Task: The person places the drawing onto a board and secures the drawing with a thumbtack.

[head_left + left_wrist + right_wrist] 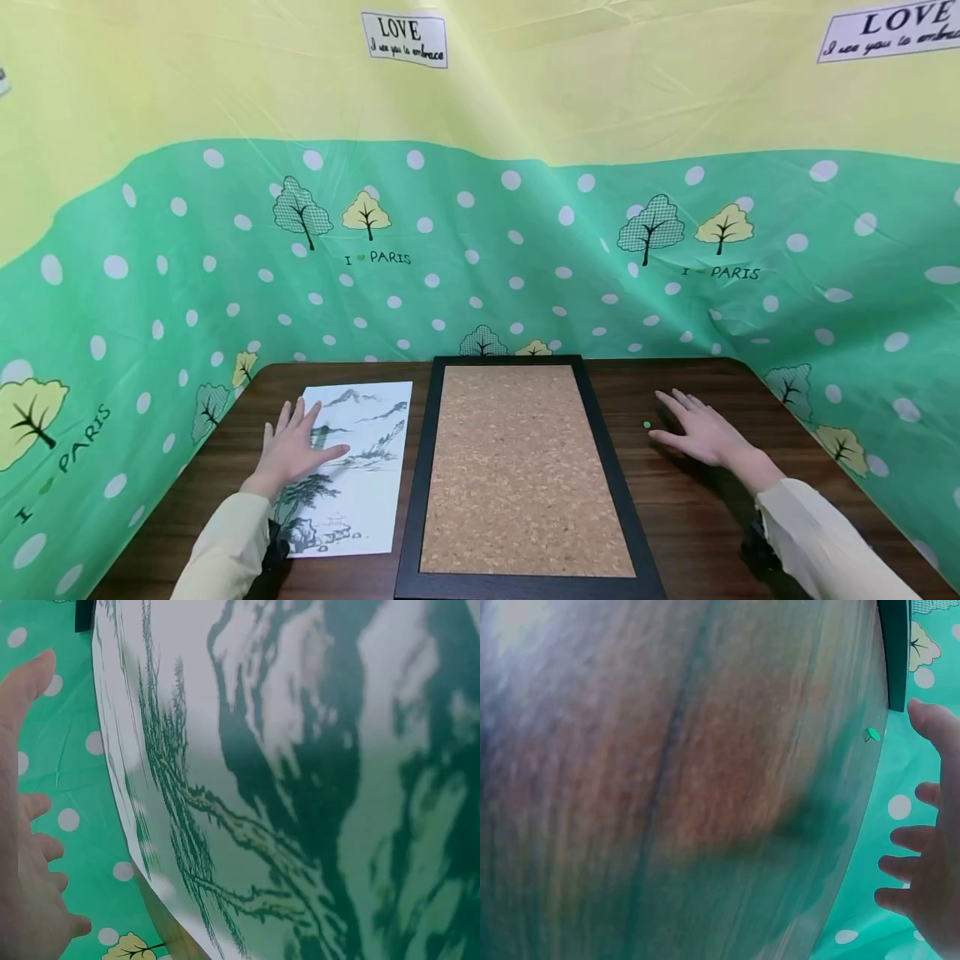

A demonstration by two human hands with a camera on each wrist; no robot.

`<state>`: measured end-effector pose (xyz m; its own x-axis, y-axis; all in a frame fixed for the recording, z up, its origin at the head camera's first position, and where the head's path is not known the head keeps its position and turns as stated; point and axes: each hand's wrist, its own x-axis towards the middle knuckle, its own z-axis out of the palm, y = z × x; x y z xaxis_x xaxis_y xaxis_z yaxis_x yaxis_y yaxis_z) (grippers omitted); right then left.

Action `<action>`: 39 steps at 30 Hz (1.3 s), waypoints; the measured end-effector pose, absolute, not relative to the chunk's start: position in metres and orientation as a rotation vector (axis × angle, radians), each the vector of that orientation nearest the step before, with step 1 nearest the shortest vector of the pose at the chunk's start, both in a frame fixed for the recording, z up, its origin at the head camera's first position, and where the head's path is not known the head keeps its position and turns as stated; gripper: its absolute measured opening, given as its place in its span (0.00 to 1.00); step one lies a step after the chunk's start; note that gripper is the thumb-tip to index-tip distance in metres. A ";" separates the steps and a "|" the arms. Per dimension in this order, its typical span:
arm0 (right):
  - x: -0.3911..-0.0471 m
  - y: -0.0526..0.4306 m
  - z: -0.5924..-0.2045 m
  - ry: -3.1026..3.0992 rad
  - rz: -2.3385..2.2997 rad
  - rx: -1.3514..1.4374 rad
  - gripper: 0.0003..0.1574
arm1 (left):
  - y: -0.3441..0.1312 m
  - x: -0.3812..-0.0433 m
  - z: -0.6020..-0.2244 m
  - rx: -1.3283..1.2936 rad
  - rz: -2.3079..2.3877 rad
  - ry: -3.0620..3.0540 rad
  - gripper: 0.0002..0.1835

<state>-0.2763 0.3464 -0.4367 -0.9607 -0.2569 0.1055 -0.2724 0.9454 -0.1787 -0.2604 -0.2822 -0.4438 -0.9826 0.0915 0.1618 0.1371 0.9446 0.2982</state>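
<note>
A white sheet with a grey-green landscape print (367, 500) lies on the left of the table. My left hand (288, 446) is over its upper left part, fingers spread and thumb pointing right, holding nothing. In the middle lies a cork board (525, 475) with a black frame (427, 467). To the right of it, my right hand (701, 429) is held over the bare wood with fingers extended and nothing in them. Just left of its thumb is a small green thumbtack (647, 425); the right wrist view shows this tack (873, 734) with its pin tilted.
The dark wooden table (637, 379) has rounded far corners. Behind and around it hangs a green and yellow cloth (480, 233) with white dots, trees and lettering. The framed board reaches from the table's far edge toward the near side, between both hands.
</note>
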 end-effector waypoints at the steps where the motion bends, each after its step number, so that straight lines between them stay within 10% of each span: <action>1: -0.276 0.346 -0.437 -3.018 0.304 0.412 0.52 | -0.283 -0.260 -0.444 -0.175 -0.469 -2.952 0.54; 39: -0.290 0.340 -0.450 -2.889 0.997 0.329 0.19 | -0.308 -0.249 -0.438 0.242 -0.889 -3.080 0.58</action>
<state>-0.2898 0.3401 -0.4501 -0.9748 -0.1789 0.1330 -0.2229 0.7668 -0.6019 -0.2488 -0.3076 -0.4377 -0.9860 -0.1236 -0.1116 -0.1641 0.8360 0.5237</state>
